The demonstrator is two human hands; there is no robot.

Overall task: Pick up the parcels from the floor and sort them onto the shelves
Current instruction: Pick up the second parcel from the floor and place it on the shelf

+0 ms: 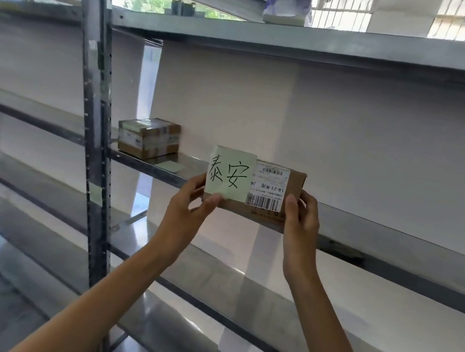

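Note:
I hold a flat brown cardboard parcel (275, 193) with a white barcode label up in front of the middle shelf (398, 235). My left hand (189, 208) grips its left end and pinches a pale green note (230, 174) with black handwriting against it. My right hand (302, 220) grips the parcel's right end. A second, taped brown parcel (147, 137) stands on the same shelf to the left, with another green note (169, 166) lying flat in front of it.
A grey metal upright (95, 111) rises at the left. The top shelf (307, 40) carries a white and purple bag (287, 6). Two lower shelves (210, 266) run below my arms. A white wall backs the rack.

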